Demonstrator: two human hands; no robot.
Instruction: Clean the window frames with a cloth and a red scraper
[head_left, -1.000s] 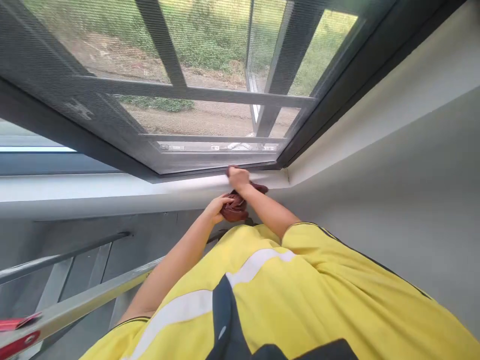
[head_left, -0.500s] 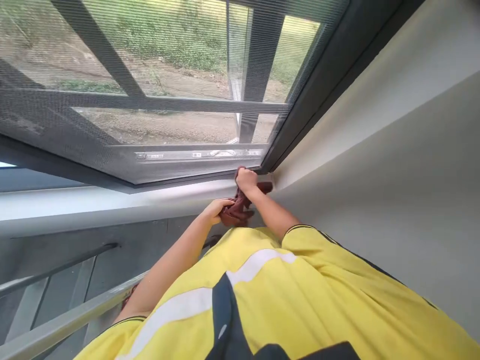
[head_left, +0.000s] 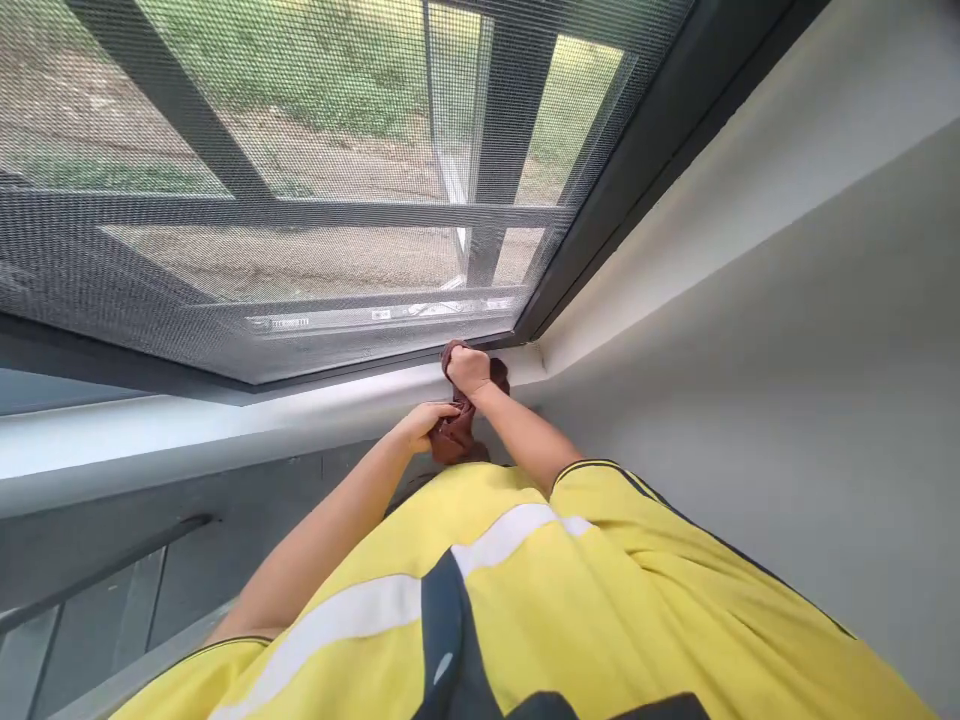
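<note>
A dark reddish-brown cloth (head_left: 454, 440) is bunched between my two hands, just in front of my yellow shirt. My right hand (head_left: 469, 370) is closed in a fist round its upper part, by the lower edge of the dark window frame (head_left: 375, 360). Lower and to the left, my left hand (head_left: 424, 424) grips the cloth with the thumb laid along it. Some of the cloth shows beyond my right wrist, and the rest hangs down behind my hands. The white windowsill (head_left: 337, 402) runs beneath the frame, close to both hands.
A mesh screen (head_left: 337, 150) fills the window, with bars and grassy ground behind it. The white wall (head_left: 750, 380) rises close on my right. At lower left stand a dark rail (head_left: 112, 570) and grey slats (head_left: 135, 610).
My right hand, closed on the cloth, has shifted left along the window's lower edge. The left hand has moved slightly left and down with it. The view has also shifted a little.
</note>
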